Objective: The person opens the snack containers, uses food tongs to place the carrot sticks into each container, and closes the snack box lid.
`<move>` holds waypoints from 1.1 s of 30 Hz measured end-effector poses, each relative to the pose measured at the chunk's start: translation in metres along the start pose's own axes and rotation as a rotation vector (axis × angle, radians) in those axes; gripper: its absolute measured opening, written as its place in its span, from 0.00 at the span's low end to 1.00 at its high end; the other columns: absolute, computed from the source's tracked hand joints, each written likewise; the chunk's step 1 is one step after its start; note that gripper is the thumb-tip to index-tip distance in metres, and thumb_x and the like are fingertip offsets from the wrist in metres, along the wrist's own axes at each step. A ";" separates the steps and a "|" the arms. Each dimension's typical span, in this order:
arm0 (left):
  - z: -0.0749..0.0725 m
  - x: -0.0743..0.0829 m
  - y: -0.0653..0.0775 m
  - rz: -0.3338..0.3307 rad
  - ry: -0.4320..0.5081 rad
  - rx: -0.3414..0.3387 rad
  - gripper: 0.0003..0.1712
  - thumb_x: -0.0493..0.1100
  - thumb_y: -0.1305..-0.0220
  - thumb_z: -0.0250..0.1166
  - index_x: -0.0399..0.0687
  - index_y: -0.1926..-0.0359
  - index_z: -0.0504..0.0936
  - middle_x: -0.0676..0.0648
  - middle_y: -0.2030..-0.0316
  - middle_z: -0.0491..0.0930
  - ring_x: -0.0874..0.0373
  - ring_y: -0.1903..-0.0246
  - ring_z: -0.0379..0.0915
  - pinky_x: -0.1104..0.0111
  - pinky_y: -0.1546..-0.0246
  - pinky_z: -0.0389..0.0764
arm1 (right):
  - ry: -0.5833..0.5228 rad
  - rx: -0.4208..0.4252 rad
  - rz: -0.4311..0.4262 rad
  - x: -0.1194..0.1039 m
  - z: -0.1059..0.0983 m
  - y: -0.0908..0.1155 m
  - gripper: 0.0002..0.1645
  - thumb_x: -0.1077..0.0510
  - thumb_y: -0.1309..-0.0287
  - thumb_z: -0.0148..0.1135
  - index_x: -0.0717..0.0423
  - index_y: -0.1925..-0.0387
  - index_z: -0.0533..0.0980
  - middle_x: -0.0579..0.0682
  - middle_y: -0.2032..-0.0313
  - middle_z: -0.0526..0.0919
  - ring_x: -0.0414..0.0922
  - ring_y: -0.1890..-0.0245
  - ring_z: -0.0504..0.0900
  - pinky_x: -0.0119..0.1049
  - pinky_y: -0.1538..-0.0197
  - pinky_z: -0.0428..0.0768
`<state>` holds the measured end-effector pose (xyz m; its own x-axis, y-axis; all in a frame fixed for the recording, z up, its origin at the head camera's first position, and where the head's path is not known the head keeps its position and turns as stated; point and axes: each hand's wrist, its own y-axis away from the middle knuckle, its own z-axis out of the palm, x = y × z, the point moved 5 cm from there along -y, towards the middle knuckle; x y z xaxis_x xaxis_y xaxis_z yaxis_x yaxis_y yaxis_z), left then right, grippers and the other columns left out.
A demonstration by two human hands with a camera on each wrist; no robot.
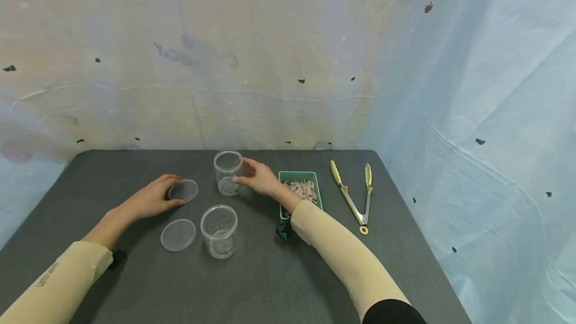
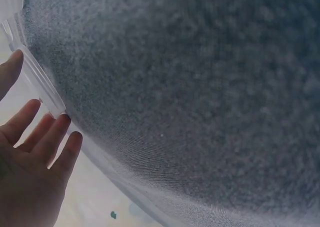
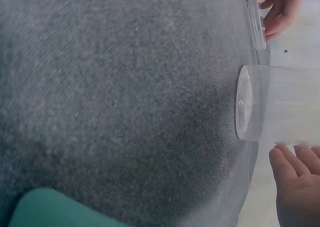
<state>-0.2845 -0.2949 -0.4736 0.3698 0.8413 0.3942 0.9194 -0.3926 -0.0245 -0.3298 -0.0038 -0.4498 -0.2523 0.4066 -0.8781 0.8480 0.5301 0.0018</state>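
Note:
My left hand (image 1: 153, 197) is at the left edge of a clear round lid (image 1: 186, 190) low over the grey table. Its thumb and fingertips hold opposite sides of the lid's rim, as the left wrist view of the lid (image 2: 42, 82) also shows. My right hand (image 1: 261, 179) is beside a clear plastic jar (image 1: 223, 176) that stands upright at the back. Extended fingers (image 3: 282, 164) meet the jar's side in the right wrist view, while the thumb overlaps its front in the head view.
A second clear jar (image 1: 219, 236) stands nearer me, with another lid (image 1: 178, 235) flat to its left. Under my right forearm is a green tray (image 1: 318, 189) of small pale pieces. Spread tongs (image 1: 353, 206) lie at the right. Plastic sheeting (image 1: 252, 64) hangs behind the table.

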 end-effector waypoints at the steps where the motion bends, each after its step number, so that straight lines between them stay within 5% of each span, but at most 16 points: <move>1: 0.000 0.000 0.000 -0.003 0.005 -0.001 0.39 0.52 0.33 0.74 0.27 0.34 0.73 0.23 0.32 0.64 0.24 0.34 0.63 0.32 0.40 0.69 | -0.002 -0.002 0.002 0.000 0.000 0.000 0.45 0.53 0.29 0.68 0.54 0.19 0.58 0.54 0.23 0.65 0.50 0.26 0.70 0.40 0.33 0.77; 10: -0.014 0.013 0.001 0.028 0.063 0.076 0.37 0.49 0.28 0.70 0.30 0.29 0.69 0.26 0.26 0.55 0.25 0.29 0.55 0.31 0.38 0.66 | -0.073 0.005 0.005 -0.007 -0.015 0.003 0.52 0.54 0.30 0.68 0.52 0.16 0.49 0.53 0.21 0.61 0.51 0.26 0.68 0.39 0.30 0.73; 19: -0.039 0.049 0.017 0.151 0.148 0.334 0.33 0.41 0.30 0.71 0.34 0.30 0.71 0.32 0.29 0.63 0.30 0.32 0.61 0.35 0.43 0.70 | -0.114 0.088 -0.066 -0.032 -0.054 0.034 0.46 0.55 0.27 0.65 0.52 0.17 0.52 0.50 0.22 0.63 0.51 0.24 0.66 0.40 0.29 0.72; 27: -0.042 0.093 0.037 0.310 0.250 0.481 0.34 0.31 0.35 0.71 0.39 0.29 0.72 0.39 0.32 0.70 0.54 0.37 0.68 0.75 0.46 0.68 | -0.033 0.237 -0.136 -0.032 -0.107 0.085 0.44 0.54 0.26 0.64 0.54 0.18 0.54 0.52 0.23 0.65 0.54 0.27 0.69 0.47 0.30 0.74; 33: -0.035 0.118 0.046 0.403 0.360 0.434 0.40 0.28 0.37 0.68 0.39 0.24 0.66 0.38 0.31 0.68 0.62 0.33 0.64 0.78 0.40 0.63 | 0.145 0.435 -0.045 -0.001 -0.152 0.126 0.43 0.51 0.27 0.65 0.57 0.20 0.57 0.58 0.27 0.68 0.59 0.32 0.73 0.55 0.33 0.76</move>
<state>-0.2036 -0.2266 -0.3961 0.6951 0.4563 0.5555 0.7180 -0.4017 -0.5684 -0.2938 0.1759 -0.3755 -0.3293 0.5065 -0.7969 0.9438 0.2006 -0.2625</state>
